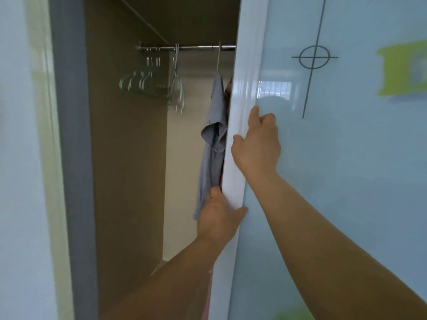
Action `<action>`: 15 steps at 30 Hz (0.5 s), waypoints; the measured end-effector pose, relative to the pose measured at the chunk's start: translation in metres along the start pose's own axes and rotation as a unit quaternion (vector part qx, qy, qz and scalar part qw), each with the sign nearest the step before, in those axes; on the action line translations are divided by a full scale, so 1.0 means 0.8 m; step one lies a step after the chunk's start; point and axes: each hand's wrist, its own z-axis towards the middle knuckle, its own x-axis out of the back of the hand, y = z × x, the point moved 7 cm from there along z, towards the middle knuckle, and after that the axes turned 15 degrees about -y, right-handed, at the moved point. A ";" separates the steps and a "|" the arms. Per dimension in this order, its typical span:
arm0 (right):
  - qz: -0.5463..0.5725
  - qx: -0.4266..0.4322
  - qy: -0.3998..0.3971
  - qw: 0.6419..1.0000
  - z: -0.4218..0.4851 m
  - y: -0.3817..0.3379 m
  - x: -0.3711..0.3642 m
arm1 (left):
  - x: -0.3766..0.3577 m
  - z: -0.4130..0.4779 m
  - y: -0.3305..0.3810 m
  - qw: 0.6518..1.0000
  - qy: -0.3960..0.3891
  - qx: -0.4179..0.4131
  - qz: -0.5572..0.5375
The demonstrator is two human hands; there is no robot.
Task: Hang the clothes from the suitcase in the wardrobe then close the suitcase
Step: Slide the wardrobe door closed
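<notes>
The wardrobe door [346, 158] is glossy pale blue, printed with a thin dark grey line crossing a circle — a crosshair-like pattern. Its edge strip [240, 112] is white. A yellow-green patch [402, 70] sits on the door at far right (blurred, detail unreadable). The wardrobe interior [129, 135] is brown at the side, with a lighter beige back panel [182, 158]. The frame [71, 135] is grey. The rail [196, 47] is silver metal. The empty hangers [147, 82] are pale, whitish grey. The hanging shirt [215, 125] is muted grey-blue — a sliver of reddish fabric [228, 88] shows behind it.
</notes>
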 end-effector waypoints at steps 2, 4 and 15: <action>0.009 0.016 -0.017 1.000 0.004 -0.019 -0.011 | 0.014 0.003 -0.012 1.000 0.017 0.004 0.017; 0.014 0.024 -0.028 0.999 0.006 -0.034 -0.019 | 0.026 0.004 -0.020 1.000 0.018 -0.005 0.010; 0.037 0.097 -0.056 0.993 0.027 -0.153 -0.095 | 0.132 0.019 -0.117 0.996 0.064 0.034 0.043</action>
